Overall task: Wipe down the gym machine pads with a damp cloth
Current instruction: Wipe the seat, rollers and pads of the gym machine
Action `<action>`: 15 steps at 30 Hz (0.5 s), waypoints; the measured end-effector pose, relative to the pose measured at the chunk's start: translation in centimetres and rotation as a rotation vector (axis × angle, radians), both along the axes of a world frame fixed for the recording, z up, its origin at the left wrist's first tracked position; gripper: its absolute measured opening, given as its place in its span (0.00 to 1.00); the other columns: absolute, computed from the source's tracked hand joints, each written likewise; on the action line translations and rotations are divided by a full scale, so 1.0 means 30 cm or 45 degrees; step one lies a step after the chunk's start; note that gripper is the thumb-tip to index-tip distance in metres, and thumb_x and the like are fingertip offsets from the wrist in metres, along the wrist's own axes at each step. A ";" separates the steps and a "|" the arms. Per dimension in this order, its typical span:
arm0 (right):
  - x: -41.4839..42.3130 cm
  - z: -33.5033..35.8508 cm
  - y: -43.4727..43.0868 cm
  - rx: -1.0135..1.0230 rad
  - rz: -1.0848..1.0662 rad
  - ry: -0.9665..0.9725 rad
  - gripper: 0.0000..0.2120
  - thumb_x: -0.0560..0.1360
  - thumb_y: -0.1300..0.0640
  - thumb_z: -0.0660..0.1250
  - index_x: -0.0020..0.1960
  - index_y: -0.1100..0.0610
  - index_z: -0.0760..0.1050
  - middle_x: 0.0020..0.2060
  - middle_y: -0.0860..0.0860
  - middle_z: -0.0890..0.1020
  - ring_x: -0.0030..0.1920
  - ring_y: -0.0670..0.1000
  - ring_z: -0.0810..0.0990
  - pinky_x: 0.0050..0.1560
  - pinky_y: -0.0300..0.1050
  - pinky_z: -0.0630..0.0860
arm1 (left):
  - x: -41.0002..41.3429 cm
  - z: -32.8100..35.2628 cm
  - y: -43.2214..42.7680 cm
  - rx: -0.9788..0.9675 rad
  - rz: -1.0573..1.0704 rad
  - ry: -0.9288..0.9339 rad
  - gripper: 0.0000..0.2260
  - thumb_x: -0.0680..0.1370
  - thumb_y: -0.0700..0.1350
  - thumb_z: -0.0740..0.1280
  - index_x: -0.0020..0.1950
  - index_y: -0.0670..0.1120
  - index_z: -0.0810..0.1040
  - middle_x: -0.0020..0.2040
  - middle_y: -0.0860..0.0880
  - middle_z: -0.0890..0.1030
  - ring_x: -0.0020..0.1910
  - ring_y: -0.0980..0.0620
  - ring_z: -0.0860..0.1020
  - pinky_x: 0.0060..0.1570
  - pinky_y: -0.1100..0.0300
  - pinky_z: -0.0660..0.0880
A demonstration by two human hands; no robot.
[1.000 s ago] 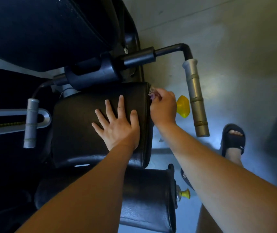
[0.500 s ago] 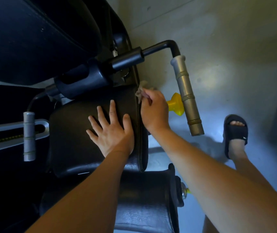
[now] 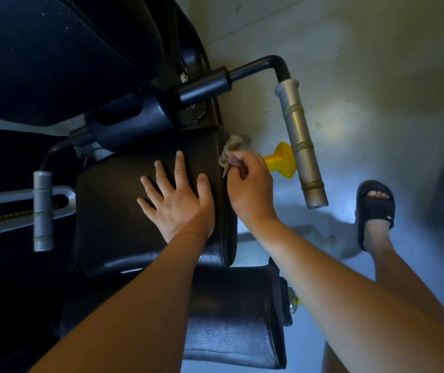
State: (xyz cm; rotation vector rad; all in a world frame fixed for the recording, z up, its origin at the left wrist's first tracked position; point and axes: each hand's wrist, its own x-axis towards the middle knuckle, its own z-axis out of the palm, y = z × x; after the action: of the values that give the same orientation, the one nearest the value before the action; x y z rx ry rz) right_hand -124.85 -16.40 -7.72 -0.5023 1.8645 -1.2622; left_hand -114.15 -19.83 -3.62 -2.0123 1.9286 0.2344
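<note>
**A:** What is on the left?

**B:** A grey grip [image 3: 42, 211], then the black seat pad [image 3: 124, 211]. The left hand [image 3: 180, 203] lies flat on the pad with its fingers spread wide, and it holds nothing.

**A:** And the cloth?

**B:** The cloth [image 3: 230, 152] is bunched up and pinched in the curled fingers of the right hand [image 3: 250, 187]. It sits against the pad's right edge seam, near the back corner.

**A:** What could go wrong?

**B:** I judge that so small a wad covers little, so strips of the pad may go unwiped. The knuckles could also knock the yellow knob [image 3: 280, 160] or the grey handle [image 3: 300, 146] close by.

**A:** Any writing?

**B:** None that I can read. The black sandal [image 3: 375, 211] has a white mark, but it is too small to make out.
</note>
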 end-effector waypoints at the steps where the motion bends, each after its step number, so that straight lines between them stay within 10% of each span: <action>1: 0.001 0.001 0.011 -0.001 0.016 0.001 0.12 0.78 0.68 0.63 0.55 0.57 0.81 0.52 0.50 0.80 0.53 0.45 0.79 0.54 0.28 0.73 | 0.001 0.001 0.000 -0.002 0.001 0.004 0.28 0.81 0.66 0.46 0.80 0.67 0.43 0.84 0.51 0.47 0.82 0.41 0.43 0.78 0.35 0.45; 10: -0.059 -0.027 -0.036 0.058 0.113 -0.035 0.14 0.77 0.64 0.62 0.57 0.52 0.80 0.53 0.51 0.82 0.55 0.49 0.80 0.58 0.44 0.78 | 0.001 -0.002 -0.002 -0.027 -0.005 0.035 0.29 0.80 0.66 0.46 0.81 0.66 0.45 0.84 0.51 0.48 0.83 0.41 0.44 0.78 0.35 0.45; 15: -0.011 0.066 0.218 0.038 0.287 -0.210 0.15 0.75 0.68 0.66 0.52 0.49 0.77 0.41 0.40 0.80 0.42 0.34 0.79 0.44 0.27 0.73 | 0.006 -0.002 0.007 -0.031 -0.020 0.053 0.29 0.81 0.66 0.46 0.81 0.66 0.45 0.84 0.50 0.48 0.82 0.40 0.44 0.78 0.35 0.45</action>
State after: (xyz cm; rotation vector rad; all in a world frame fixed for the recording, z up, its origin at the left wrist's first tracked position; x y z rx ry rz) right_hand -125.19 -9.85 -5.73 -0.5583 1.6371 -1.0904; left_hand -113.97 -19.63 -3.68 -2.0222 1.9808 0.2521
